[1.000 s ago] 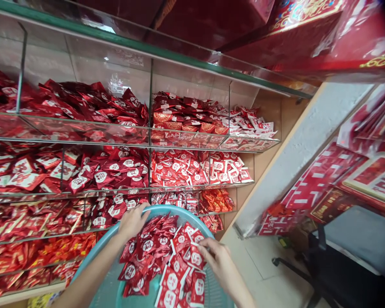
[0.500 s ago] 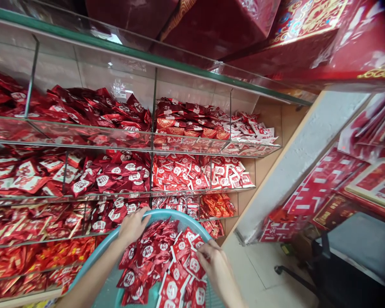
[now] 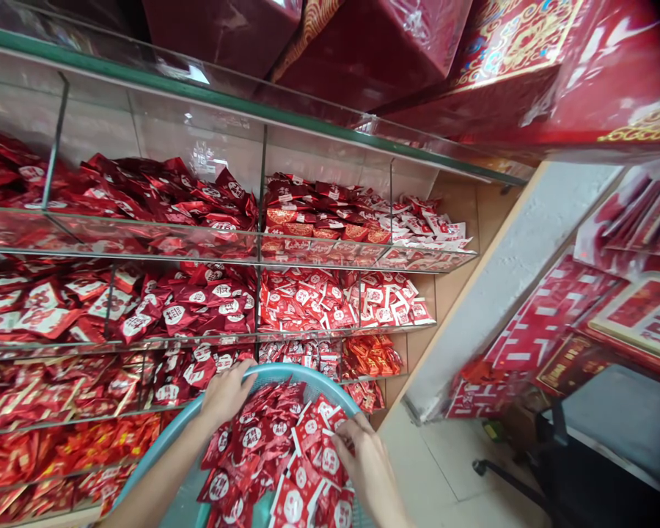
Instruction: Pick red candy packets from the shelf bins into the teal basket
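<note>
A teal plastic basket (image 3: 295, 372) is tilted in front of me, with many small red candy packets in it. Dark red packets (image 3: 251, 438) with round white labels lie on its left side. Brighter red, white-edged packets (image 3: 293, 504) are heaped on the right. My left hand (image 3: 225, 392) is closed over the basket's far left rim. At the right rim, my right hand (image 3: 366, 458) is curled around the edge, its thumb inside beside the white-edged packets. The hand itself hides part of its grip.
Glass-divided shelves (image 3: 209, 253) full of red packets rise right behind the basket. Large red boxes (image 3: 374, 51) sit on the glass shelf (image 3: 308, 110) above. To the right are a white wall edge (image 3: 506, 293), tiled floor (image 3: 445, 469) and a black office chair (image 3: 588, 455).
The view has shifted very slightly, so the shelves sit a little lower. Both hands stay at the basket rim, and the packets lie as before.
</note>
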Action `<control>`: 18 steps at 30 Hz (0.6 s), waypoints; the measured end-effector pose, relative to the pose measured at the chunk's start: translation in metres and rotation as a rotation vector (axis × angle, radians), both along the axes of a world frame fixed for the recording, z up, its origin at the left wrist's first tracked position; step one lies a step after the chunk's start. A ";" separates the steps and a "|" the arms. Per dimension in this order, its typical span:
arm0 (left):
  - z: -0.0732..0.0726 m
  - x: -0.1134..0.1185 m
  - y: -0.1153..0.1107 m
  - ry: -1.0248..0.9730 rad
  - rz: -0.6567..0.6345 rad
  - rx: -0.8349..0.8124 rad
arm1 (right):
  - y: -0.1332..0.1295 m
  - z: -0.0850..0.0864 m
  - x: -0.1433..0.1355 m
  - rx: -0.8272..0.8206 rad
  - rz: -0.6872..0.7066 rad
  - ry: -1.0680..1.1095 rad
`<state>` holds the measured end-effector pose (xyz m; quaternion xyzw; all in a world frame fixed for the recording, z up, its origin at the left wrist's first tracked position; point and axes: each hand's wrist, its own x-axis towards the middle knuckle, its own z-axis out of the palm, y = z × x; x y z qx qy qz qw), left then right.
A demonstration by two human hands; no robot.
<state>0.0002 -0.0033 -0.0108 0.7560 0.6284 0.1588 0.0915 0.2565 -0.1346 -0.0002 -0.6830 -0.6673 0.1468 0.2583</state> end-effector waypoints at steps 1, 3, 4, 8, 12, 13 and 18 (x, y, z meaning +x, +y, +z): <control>0.001 0.000 0.000 0.001 -0.001 -0.003 | 0.000 -0.001 0.000 0.000 -0.002 0.007; 0.003 0.000 -0.001 0.004 -0.002 -0.013 | 0.001 -0.003 0.000 0.006 0.001 0.026; 0.004 0.000 -0.001 0.007 -0.002 -0.020 | 0.001 -0.004 0.000 0.010 0.004 0.034; 0.006 0.001 -0.002 0.014 0.006 -0.030 | 0.001 -0.005 0.001 0.005 0.002 0.035; 0.001 0.001 -0.001 0.005 0.006 -0.008 | 0.001 -0.001 0.002 0.022 0.014 0.022; 0.000 0.000 0.000 0.000 0.006 -0.001 | 0.002 0.002 0.003 0.042 0.018 0.011; -0.003 -0.002 0.001 -0.009 0.007 0.006 | 0.017 0.039 0.006 0.192 0.088 -0.040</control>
